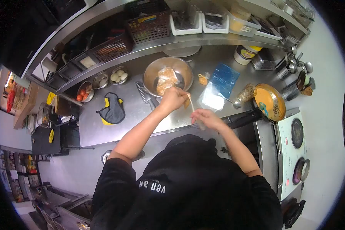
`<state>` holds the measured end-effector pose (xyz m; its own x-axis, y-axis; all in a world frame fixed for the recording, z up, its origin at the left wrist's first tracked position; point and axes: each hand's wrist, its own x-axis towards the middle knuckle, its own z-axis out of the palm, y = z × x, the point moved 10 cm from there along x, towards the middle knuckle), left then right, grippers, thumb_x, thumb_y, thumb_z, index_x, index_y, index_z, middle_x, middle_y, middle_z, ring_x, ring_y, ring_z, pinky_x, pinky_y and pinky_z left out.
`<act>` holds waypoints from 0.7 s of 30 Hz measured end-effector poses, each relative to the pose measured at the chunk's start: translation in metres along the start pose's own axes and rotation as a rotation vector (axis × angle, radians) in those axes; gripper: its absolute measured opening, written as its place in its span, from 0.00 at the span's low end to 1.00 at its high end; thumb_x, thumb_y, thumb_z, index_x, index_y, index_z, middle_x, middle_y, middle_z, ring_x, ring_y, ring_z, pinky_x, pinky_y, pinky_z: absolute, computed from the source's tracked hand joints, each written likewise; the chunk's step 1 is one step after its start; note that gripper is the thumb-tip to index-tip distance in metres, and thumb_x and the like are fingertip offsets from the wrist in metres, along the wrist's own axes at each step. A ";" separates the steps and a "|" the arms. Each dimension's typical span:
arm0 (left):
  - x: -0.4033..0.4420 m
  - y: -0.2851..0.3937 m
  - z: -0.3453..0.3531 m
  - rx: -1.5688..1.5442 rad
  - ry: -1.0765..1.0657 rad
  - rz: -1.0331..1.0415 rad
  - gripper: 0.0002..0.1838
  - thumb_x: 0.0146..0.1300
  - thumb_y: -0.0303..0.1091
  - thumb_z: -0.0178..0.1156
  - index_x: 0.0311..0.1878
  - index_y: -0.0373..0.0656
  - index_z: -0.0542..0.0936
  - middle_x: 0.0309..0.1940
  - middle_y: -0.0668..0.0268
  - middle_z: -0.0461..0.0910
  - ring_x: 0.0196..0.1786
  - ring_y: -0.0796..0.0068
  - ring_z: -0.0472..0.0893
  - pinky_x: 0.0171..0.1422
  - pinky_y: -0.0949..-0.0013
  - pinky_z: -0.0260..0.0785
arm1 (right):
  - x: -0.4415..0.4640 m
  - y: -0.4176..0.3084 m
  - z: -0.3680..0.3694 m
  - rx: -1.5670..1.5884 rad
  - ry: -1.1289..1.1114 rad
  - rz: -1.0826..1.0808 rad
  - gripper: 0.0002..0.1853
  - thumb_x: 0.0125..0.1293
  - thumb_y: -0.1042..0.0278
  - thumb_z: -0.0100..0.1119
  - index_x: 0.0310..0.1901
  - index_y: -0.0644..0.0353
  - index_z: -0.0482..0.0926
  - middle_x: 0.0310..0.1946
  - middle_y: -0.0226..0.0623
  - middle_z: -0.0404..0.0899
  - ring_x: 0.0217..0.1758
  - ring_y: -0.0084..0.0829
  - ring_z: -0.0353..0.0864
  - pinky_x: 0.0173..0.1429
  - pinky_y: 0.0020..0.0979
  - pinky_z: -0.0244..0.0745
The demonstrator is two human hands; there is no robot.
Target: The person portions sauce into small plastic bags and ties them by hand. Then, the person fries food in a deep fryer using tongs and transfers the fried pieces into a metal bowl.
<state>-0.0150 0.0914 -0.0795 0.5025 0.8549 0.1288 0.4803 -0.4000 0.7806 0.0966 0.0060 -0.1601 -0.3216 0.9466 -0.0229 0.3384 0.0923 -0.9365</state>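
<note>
Between my two hands stretches a small clear plastic bag (187, 102), with something orange in it near my left fingers. My left hand (173, 99) pinches its upper part at the near rim of a large steel bowl (151, 69). Lower and to the right, my right hand (206, 118) has its fingers closed on the bag's other end, slightly blurred. Filled plastic bags of orange-brown food (167, 79) lie in the bowl. A small knotted bag of orange sauce (203, 80) sits to its right, next to a blue plastic packet (225, 78) and clear plastic sheets (212, 99).
A knife (145, 94) lies left of the bowl, beyond it a black-and-yellow oven mitt (113, 108). At right, a pan of orange sauce (270, 100) stands by a stove (291, 153); its handle (243, 119) juts toward my right arm. A shelf (149, 46) overhangs the back.
</note>
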 end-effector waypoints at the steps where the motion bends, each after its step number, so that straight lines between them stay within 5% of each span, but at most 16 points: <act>1: -0.001 -0.004 0.004 -0.163 -0.024 -0.139 0.09 0.54 0.31 0.64 0.37 0.39 0.87 0.30 0.58 0.85 0.32 0.68 0.84 0.39 0.68 0.75 | -0.003 0.020 0.020 0.359 -0.079 0.148 0.12 0.72 0.61 0.51 0.43 0.61 0.79 0.29 0.29 0.80 0.33 0.23 0.75 0.48 0.31 0.73; 2: -0.001 0.005 0.010 -0.280 -0.056 -0.162 0.09 0.58 0.32 0.64 0.39 0.38 0.86 0.30 0.59 0.86 0.32 0.78 0.83 0.38 0.72 0.75 | -0.008 0.035 0.041 0.720 -0.156 0.291 0.12 0.73 0.61 0.49 0.44 0.62 0.76 0.29 0.26 0.78 0.33 0.20 0.73 0.51 0.29 0.72; 5: -0.009 0.054 0.020 -0.334 -0.278 -0.043 0.08 0.63 0.31 0.63 0.42 0.41 0.87 0.27 0.70 0.84 0.25 0.86 0.76 0.30 0.78 0.70 | 0.005 0.021 0.050 0.951 -0.139 0.174 0.06 0.66 0.71 0.54 0.41 0.64 0.74 0.32 0.33 0.79 0.40 0.29 0.78 0.50 0.32 0.71; 6: -0.016 0.060 0.026 -0.360 -0.392 -0.101 0.08 0.63 0.31 0.62 0.43 0.41 0.86 0.29 0.68 0.85 0.27 0.86 0.77 0.33 0.78 0.71 | 0.017 0.022 0.040 0.758 -0.151 0.059 0.11 0.72 0.60 0.53 0.44 0.60 0.75 0.30 0.26 0.77 0.31 0.20 0.73 0.46 0.26 0.74; 9: -0.022 0.059 0.037 -0.298 -0.524 0.033 0.08 0.60 0.32 0.64 0.38 0.39 0.87 0.29 0.65 0.86 0.32 0.82 0.81 0.43 0.72 0.74 | 0.018 -0.003 -0.003 0.473 -0.260 0.147 0.12 0.71 0.61 0.53 0.43 0.61 0.79 0.32 0.26 0.79 0.34 0.21 0.76 0.44 0.27 0.75; 15: -0.026 -0.042 0.081 -0.145 -0.535 -0.069 0.10 0.56 0.34 0.64 0.37 0.40 0.87 0.25 0.62 0.85 0.29 0.78 0.81 0.39 0.70 0.73 | 0.022 0.022 -0.020 -0.327 -0.278 0.079 0.10 0.68 0.63 0.55 0.39 0.59 0.83 0.28 0.30 0.81 0.33 0.21 0.80 0.38 0.26 0.73; 16: -0.023 -0.062 0.084 -0.182 -0.446 -0.164 0.09 0.55 0.33 0.63 0.37 0.40 0.87 0.25 0.62 0.85 0.27 0.77 0.80 0.37 0.70 0.73 | 0.022 0.012 -0.017 -0.315 -0.153 -0.094 0.11 0.64 0.60 0.57 0.39 0.57 0.83 0.29 0.44 0.82 0.34 0.39 0.83 0.41 0.36 0.74; 19: -0.023 -0.104 0.102 -0.219 -0.281 -0.288 0.09 0.57 0.30 0.65 0.38 0.35 0.86 0.24 0.67 0.83 0.21 0.81 0.74 0.29 0.75 0.67 | 0.020 0.047 -0.001 -0.384 -0.095 0.083 0.11 0.65 0.61 0.56 0.38 0.58 0.83 0.32 0.45 0.82 0.35 0.48 0.81 0.42 0.42 0.73; 21: -0.045 -0.145 0.125 -0.694 -0.132 -0.721 0.09 0.56 0.29 0.65 0.37 0.34 0.85 0.22 0.66 0.81 0.16 0.82 0.68 0.20 0.76 0.60 | 0.018 0.066 0.016 -0.389 -0.001 -0.016 0.10 0.65 0.63 0.55 0.36 0.58 0.82 0.32 0.47 0.82 0.35 0.49 0.81 0.42 0.43 0.74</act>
<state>-0.0176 0.0693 -0.2752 0.3526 0.7569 -0.5502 0.1976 0.5145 0.8344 0.0990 0.0240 -0.2278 -0.3306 0.9437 -0.0100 0.6433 0.2176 -0.7341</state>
